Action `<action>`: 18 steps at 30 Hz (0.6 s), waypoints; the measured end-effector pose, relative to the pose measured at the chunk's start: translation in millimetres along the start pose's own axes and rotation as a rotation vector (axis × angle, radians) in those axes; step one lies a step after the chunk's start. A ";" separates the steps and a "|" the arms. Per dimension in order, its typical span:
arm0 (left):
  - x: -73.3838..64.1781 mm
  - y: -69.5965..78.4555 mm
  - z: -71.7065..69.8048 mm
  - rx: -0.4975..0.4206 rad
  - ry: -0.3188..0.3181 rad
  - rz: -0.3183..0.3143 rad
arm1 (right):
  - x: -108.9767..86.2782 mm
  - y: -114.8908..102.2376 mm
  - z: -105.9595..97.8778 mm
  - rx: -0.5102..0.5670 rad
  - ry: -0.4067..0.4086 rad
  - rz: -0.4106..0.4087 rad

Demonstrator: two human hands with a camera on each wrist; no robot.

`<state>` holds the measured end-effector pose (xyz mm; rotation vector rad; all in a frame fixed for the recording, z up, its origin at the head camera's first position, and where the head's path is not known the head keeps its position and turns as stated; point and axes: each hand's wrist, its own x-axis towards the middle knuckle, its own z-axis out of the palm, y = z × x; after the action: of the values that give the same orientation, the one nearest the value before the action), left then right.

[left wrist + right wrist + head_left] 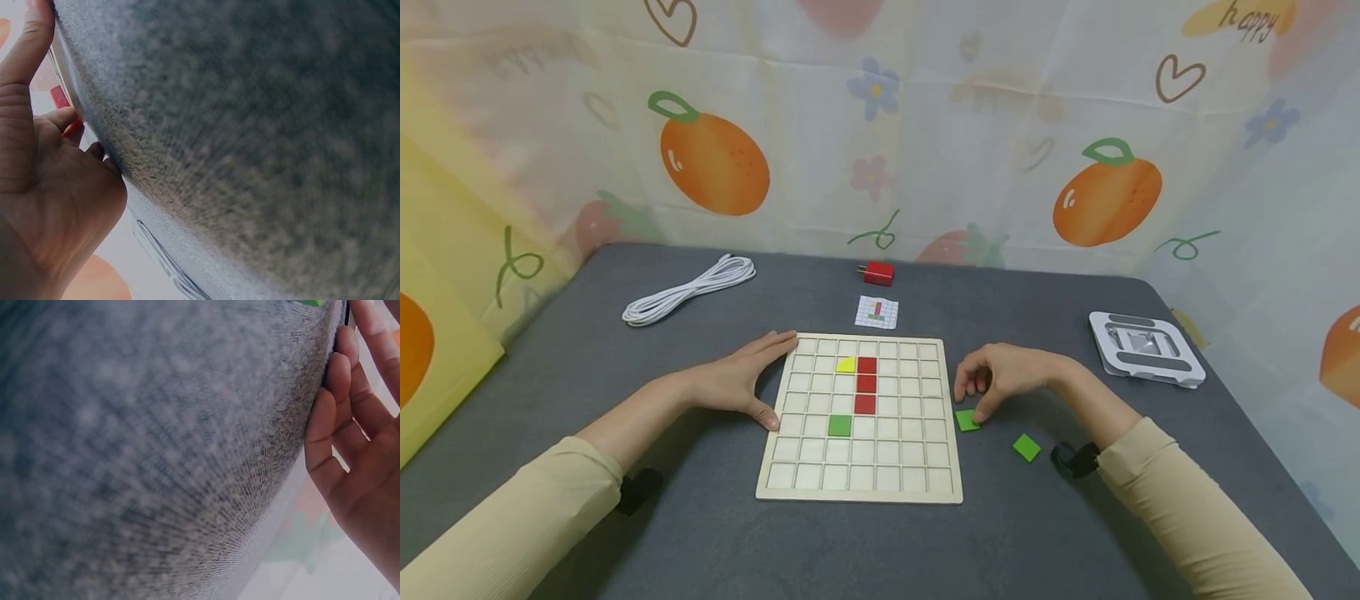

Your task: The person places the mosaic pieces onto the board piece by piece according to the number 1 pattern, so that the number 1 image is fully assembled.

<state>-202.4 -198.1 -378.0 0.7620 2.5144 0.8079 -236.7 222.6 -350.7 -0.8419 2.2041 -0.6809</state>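
A pale wooden grid board lies in the middle of the table. Set in its squares are a yellow tile, a column of three red tiles and a green tile. Along the board's left edge my left hand rests with thumb and fingers spread, thumb at the rim. Beside the right edge, my right hand has its thumb on a loose green tile, which lies flat; the index fingertip hovers at its far side, other fingers loosely bent. Another green tile lies nearer me.
Behind the board lies a small paper card with a coloured grid pattern, and beyond it a red plug adapter. A coiled white cable is at the back left. At the right sits a white and grey folding stand.
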 end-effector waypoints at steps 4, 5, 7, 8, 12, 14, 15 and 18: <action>0.2 -0.9 0.4 0.001 0.002 0.011 | -0.2 -1.8 0.3 -0.021 -0.006 -0.006; 0.1 -0.9 0.4 -0.001 0.001 0.010 | -0.3 -2.0 0.2 -0.026 -0.006 -0.009; 0.1 -0.9 0.3 0.001 0.001 0.007 | -0.1 -2.4 0.5 -0.030 -0.009 -0.011; 0.0 -0.6 0.1 0.001 0.001 0.004 | 0.0 -2.5 0.6 -0.030 -0.011 -0.011; 0.0 -0.7 -0.3 0.007 0.000 -0.006 | 0.2 -3.2 1.5 -0.025 -0.021 -0.009; -0.1 -0.8 -0.4 0.009 0.003 0.004 | 0.2 -2.8 1.8 -0.025 -0.025 -0.008; -0.1 -1.1 -0.2 0.011 0.003 0.005 | 0.1 -2.8 2.0 -0.026 -0.028 -0.008; -0.1 -1.0 0.0 0.011 0.005 0.011 | 0.4 -2.7 2.7 -0.038 -0.027 -0.006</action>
<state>-202.7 -198.8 -378.5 0.7788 2.5232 0.8019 -233.9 219.9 -350.8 -0.8722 2.1975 -0.6288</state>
